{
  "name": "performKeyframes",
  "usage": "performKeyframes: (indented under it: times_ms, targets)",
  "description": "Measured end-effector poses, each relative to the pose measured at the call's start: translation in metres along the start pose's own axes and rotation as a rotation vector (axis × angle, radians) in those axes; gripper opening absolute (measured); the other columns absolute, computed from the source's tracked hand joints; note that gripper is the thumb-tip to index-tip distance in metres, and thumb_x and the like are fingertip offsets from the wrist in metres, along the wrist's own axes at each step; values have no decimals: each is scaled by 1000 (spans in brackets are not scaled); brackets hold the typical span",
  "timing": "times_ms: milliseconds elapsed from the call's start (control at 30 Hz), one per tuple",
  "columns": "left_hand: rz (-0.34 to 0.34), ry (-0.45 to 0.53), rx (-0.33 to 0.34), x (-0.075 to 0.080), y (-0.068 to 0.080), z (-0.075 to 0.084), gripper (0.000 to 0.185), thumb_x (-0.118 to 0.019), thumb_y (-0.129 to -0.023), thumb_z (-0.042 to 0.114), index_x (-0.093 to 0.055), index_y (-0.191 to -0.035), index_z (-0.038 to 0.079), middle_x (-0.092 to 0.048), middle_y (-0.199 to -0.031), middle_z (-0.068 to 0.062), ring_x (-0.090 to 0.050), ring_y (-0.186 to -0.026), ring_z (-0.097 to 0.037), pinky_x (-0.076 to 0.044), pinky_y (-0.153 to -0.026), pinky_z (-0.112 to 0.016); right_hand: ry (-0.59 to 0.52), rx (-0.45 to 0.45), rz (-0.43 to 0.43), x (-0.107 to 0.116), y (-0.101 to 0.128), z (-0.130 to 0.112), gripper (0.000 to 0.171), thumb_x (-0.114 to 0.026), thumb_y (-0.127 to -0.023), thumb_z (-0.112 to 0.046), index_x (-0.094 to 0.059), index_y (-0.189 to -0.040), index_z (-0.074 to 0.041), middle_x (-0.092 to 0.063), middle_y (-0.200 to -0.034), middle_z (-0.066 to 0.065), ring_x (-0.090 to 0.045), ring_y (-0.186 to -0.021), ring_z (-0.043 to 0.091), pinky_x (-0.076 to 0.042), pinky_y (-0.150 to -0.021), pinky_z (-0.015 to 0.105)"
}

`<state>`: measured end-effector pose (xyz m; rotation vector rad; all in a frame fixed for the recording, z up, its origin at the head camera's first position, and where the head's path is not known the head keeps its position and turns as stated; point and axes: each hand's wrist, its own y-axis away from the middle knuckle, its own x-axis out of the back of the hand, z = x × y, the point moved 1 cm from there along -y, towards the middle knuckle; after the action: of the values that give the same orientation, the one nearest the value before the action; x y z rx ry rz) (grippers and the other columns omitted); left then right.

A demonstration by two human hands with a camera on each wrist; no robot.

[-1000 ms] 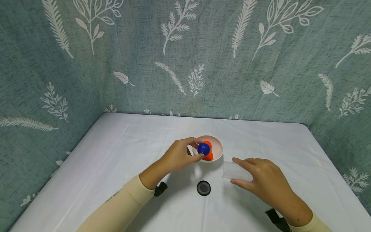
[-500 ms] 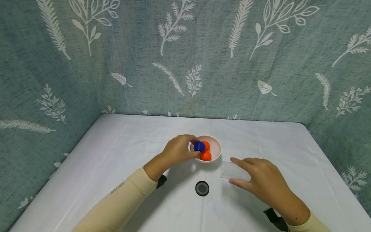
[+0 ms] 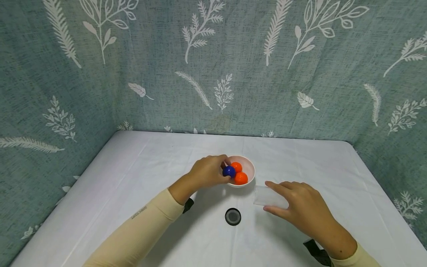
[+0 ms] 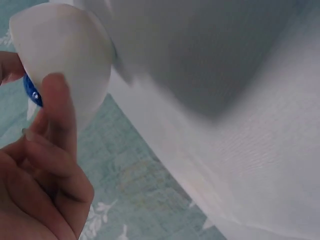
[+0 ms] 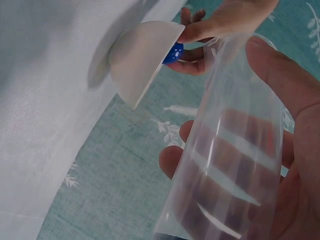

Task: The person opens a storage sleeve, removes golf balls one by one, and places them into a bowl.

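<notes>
My left hand (image 3: 208, 172) pinches a blue ball (image 3: 228, 171) at the near-left rim of a small white bowl (image 3: 251, 169). Two orange balls (image 3: 241, 178) lie inside the bowl. The left wrist view shows the bowl (image 4: 65, 55) from outside and a sliver of the blue ball (image 4: 32, 94) behind my fingers (image 4: 57, 125). My right hand (image 3: 300, 207) holds a clear plastic cup (image 3: 268, 197) lying on its side on the table, right of the bowl. The right wrist view shows that cup (image 5: 235, 155) close up, with the bowl (image 5: 142, 55) and blue ball (image 5: 173, 52) beyond.
A round black lid (image 3: 232, 216) lies on the white tablecloth (image 3: 133, 178) in front of the bowl. Teal fabric walls with white leaf prints (image 3: 213, 74) enclose the table on three sides. Dark straps (image 3: 317, 252) sit at my wrists.
My left hand has drawn the blue ball slightly lower and towards the bowl's near-left rim. The right hand and the cup have stayed put.
</notes>
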<state>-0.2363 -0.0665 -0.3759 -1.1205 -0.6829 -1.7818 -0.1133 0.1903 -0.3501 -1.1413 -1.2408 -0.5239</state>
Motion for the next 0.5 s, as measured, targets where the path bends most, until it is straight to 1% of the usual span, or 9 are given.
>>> performKeyframes:
  times_ms: [167, 400, 500]
  targets:
    - [-39, 0, 15, 1, -4, 1, 35, -80, -81, 35, -63, -107, 19, -70, -94, 5, -60, -73, -10, -48, -66, -28, 4, -56, -67, 0, -1, -2, 61, -84, -73, -53, -71, -125, -23, -76, -102, 7, -72, -88, 25, -58, -79, 49]
    - [-119, -15, 24, 4, -8, 5, 28, -77, -83, 35, -67, -105, 20, -67, -87, 7, -59, -72, -13, -46, -64, -29, 1, -59, -72, -1, -2, -2, 61, -84, -73, -52, -72, -125, -22, -76, -102, 7, -72, -88, 25, -58, -79, 50]
    - [-134, -20, 34, 4, -8, 5, 27, -76, -84, 35, -67, -105, 20, -66, -85, 7, -59, -72, -13, -46, -64, -28, 2, -63, -79, -1, -2, -2, 61, -84, -74, -53, -71, -125, -22, -76, -102, 7, -72, -88, 26, -58, -79, 50]
